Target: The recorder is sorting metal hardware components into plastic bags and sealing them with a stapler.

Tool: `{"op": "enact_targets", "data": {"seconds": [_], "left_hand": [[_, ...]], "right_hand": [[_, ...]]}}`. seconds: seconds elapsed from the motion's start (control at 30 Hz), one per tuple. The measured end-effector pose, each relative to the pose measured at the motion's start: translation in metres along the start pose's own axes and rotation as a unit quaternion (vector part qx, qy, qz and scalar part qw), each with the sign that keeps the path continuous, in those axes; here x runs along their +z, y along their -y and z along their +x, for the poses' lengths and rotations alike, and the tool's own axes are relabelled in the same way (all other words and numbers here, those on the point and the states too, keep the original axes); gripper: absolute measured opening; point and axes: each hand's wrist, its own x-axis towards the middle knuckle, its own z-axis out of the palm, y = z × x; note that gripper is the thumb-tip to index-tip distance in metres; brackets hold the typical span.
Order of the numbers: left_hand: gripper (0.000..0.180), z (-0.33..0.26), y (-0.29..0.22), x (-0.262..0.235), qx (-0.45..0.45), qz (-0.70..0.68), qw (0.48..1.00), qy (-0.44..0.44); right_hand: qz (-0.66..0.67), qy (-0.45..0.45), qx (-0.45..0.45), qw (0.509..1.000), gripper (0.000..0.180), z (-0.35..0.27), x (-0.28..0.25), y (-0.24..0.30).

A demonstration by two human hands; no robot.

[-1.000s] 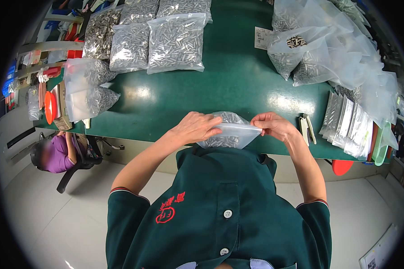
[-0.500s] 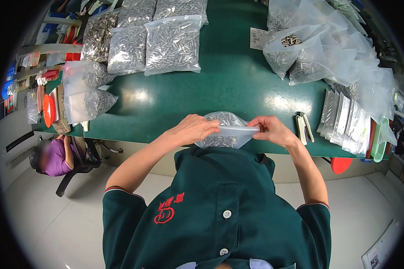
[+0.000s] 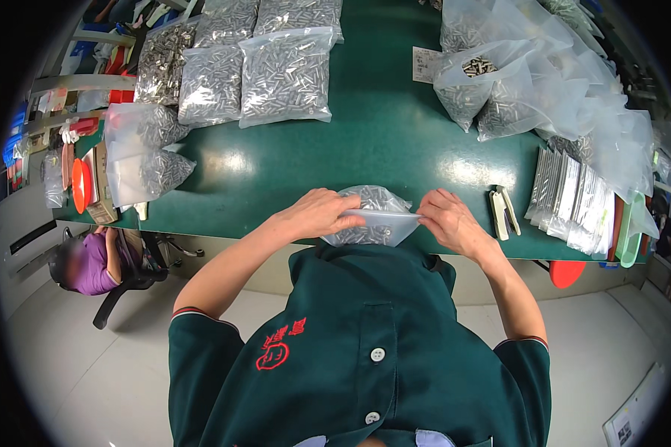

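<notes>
A clear zip bag (image 3: 365, 233) of small metal pins lies at the table's near edge, right in front of me. My left hand (image 3: 322, 214) pinches the left part of its top strip, thumb toward me and fingers over the far side. At the strip's right end, my right hand (image 3: 449, 221) has its fingertips closed on the corner. The strip stretches fairly straight between both hands. Whether the seal is closed all along cannot be made out.
Full bags of metal pins (image 3: 287, 78) lie at the far left, with smaller bags (image 3: 164, 170) nearer. Open bags (image 3: 462, 89) crowd the far right. A stapler (image 3: 504, 212) and stacked flat packets (image 3: 566, 197) are at right. A seated person (image 3: 93, 261) is beyond the left end.
My right hand has turned, its fingers now bunched at the strip's right corner. My left hand's grip has shifted slightly, and the bag stays in place.
</notes>
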Motion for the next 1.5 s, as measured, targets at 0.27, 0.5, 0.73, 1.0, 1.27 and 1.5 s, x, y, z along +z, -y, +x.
{"op": "enact_targets", "data": {"seconds": [0.27,0.5,0.73,1.0,1.27,1.5], "left_hand": [[0.034,-0.010,0.016,-0.006,-0.054,-0.174,0.979,0.091],[0.041,-0.010,0.025,-0.021,-0.137,-0.321,0.916,0.200],[0.030,-0.026,0.044,-0.011,-0.108,-0.413,0.897,0.116],[0.015,-0.045,0.053,0.000,-0.181,-0.436,0.882,-0.002],[0.010,-0.043,0.069,0.031,-0.191,-0.571,0.795,-0.078],[0.014,-0.046,0.038,0.001,-0.180,-0.447,0.866,-0.136]], "right_hand": [[0.113,0.045,0.027,0.992,0.011,0.010,0.003,-0.018],[0.207,0.091,0.085,0.970,0.011,0.013,0.008,-0.028],[0.274,0.121,0.164,0.940,0.014,0.016,0.010,-0.032],[0.318,0.122,0.210,0.916,0.015,0.015,0.017,-0.038],[0.473,0.155,0.237,0.834,0.017,0.013,0.053,-0.067],[0.493,0.091,0.185,0.845,0.019,0.009,0.041,-0.056]]}}
